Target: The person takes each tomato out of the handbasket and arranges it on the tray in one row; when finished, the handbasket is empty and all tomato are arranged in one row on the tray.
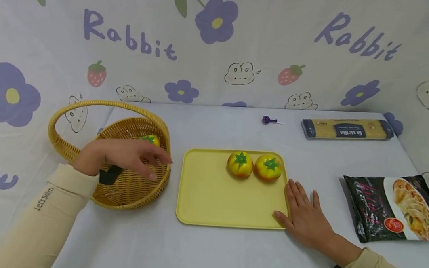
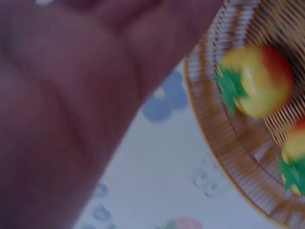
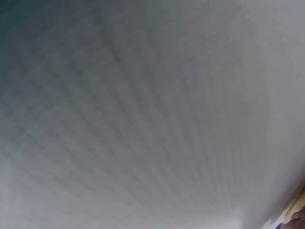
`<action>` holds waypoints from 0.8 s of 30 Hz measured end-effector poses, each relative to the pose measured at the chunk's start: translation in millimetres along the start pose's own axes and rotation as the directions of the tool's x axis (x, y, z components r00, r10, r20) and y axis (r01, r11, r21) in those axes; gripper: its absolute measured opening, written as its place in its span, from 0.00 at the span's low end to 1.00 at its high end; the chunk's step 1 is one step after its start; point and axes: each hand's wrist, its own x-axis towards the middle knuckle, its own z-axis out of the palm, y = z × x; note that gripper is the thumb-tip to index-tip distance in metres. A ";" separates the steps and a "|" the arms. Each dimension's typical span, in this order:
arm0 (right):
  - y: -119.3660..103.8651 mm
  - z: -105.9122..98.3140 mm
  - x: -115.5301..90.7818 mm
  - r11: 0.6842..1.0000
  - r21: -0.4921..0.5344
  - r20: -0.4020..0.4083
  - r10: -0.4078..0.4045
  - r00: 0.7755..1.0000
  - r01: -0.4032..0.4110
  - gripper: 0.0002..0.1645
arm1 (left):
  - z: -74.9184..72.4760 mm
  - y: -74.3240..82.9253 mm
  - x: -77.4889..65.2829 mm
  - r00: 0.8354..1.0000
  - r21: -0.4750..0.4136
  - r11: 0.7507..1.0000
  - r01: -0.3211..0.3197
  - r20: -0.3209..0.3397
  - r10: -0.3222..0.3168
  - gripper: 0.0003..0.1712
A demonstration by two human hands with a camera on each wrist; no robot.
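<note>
My left hand hovers over the wicker basket, its fingers loosely bent with nothing between them. Inside the basket lie yellow-and-red tomatoes with green leafy tops; the left wrist view shows one whole tomato and part of a second tomato. On the yellow tray, two similar tomatoes sit side by side near the back right corner, a left one and a right one. My right hand rests flat at the tray's right edge, fingers straight. The right wrist view shows mostly blurred white cloth.
A purple-wrapped lollipop lies behind the tray. To its right is a long pack of pasta, and a black food packet lies at the far right. The basket's tall handle arches behind my left hand.
</note>
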 end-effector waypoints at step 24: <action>5.4 1.6 -1.4 1.000 0.004 -0.020 0.009 1.000 -0.009 0.56 | 9.4 -78.0 55.1 0.829 0.052 0.942 0.333 -0.491 -0.266 0.43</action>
